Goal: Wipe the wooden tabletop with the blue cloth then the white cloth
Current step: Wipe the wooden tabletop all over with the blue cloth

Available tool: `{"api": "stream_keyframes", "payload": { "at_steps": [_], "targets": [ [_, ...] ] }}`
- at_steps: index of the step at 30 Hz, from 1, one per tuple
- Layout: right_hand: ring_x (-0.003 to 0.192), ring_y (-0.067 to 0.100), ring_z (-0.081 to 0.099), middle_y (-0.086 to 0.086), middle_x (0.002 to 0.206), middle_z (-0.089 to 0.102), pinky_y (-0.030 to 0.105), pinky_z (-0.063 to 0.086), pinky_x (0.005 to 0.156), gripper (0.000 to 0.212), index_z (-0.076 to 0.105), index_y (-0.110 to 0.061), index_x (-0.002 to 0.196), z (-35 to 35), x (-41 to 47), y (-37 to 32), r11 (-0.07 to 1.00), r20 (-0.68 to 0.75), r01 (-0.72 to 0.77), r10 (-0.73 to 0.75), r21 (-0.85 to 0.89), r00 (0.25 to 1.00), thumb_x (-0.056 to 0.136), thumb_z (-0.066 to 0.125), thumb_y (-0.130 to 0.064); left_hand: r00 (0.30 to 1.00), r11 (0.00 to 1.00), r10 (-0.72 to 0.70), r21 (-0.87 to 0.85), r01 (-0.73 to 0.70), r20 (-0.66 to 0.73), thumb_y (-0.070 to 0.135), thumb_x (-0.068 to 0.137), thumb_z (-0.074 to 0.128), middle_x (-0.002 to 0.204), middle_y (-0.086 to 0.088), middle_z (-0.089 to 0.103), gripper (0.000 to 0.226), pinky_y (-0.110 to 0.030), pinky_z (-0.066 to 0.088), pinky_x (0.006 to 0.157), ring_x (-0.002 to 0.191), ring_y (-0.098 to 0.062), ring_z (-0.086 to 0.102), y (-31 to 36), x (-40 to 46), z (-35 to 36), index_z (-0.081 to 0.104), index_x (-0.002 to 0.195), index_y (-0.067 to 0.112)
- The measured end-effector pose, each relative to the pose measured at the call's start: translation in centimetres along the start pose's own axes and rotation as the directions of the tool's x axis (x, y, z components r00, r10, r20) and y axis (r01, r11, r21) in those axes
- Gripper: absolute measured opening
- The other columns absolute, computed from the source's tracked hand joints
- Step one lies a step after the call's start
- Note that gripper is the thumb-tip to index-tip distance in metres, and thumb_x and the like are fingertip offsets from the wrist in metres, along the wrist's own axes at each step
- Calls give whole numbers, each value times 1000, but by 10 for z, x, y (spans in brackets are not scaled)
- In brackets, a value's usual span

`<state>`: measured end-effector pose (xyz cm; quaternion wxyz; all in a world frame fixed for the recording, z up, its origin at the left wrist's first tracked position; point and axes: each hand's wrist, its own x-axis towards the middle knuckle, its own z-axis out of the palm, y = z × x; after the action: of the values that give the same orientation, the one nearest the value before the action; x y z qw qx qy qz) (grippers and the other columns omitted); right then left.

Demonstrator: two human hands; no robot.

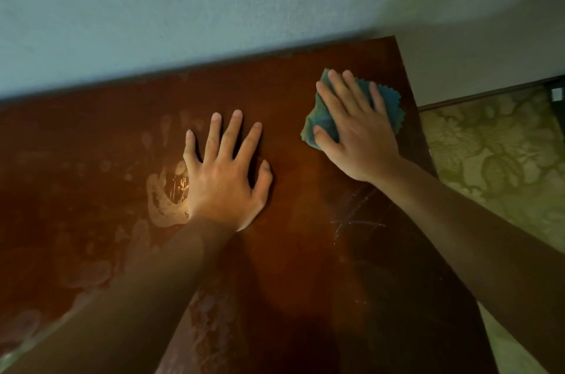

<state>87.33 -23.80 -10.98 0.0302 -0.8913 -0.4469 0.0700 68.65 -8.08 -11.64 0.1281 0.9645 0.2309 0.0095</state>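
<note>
Pale blue-grey plaster wall runs behind the dark reddish-brown wooden tabletop, which fills most of the view. Yellow-green floral patterned floor covering lies off its right edge. Left side of the tabletop is covered in pale smudges and dusty prints, with 1 bright patch just beside the left wrist; the stretch near the right corner looks cleaner, though dim light makes that hard to confirm. Left hand lies flat on the wood, fingers spread wide, holding nothing. Right hand presses the small blue-green cloth with zigzag edges onto the far right corner, fingers straight on top. Judged stage: blue-cloth pass underway, most of the surface left. White cloth not in view, its pass not started.
</note>
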Motion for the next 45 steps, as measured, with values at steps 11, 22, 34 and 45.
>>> {"api": "stream_keyframes", "payload": {
  "at_steps": [11, 22, 34, 45],
  "targets": [
    [159, 24, 12, 4, 171, 18, 50, 5, 128, 69, 27, -18, 162, -16, 41, 45, 998, 4, -44, 44, 53, 999, 100, 33, -49, 1000, 1000, 2, -7, -2, 5, 53, 100, 28, 167, -2, 22, 62, -61, 4, 122, 156, -27, 9, 0, -2, -1, 34, 157, 29],
    [159, 27, 10, 8, 171, 17, 51, 6, 128, 74, 24, -17, 162, -18, 30, 53, 997, 15, -73, 72, 39, 997, 97, 25, -52, 1000, 1000, 1, 6, -1, -5, 53, 100, 30, 167, -3, 22, 61, -61, 4, 122, 156, -27, 9, -1, -1, 2, 33, 157, 29],
    [159, 30, 5, 11, 172, 9, 47, 1, 129, 76, 16, -13, 164, -7, -14, 26, 976, 13, -214, 214, 39, 977, 100, 19, -54, 1000, 1000, 8, -4, -8, -21, 52, 100, 30, 166, -3, 24, 61, -62, 5, 122, 156, -27, 10, -1, -2, 3, 36, 156, 28],
    [159, 31, 10, 12, 171, 14, 55, 6, 128, 74, 20, -13, 163, -3, 25, 11, 985, -35, -172, 172, 4, 984, 100, 19, -52, 1000, 1000, -5, 16, 4, 4, 53, 100, 29, 167, -2, 21, 61, -62, 4, 122, 156, -27, 8, -2, -1, 1, 32, 157, 30]
  ]
}}
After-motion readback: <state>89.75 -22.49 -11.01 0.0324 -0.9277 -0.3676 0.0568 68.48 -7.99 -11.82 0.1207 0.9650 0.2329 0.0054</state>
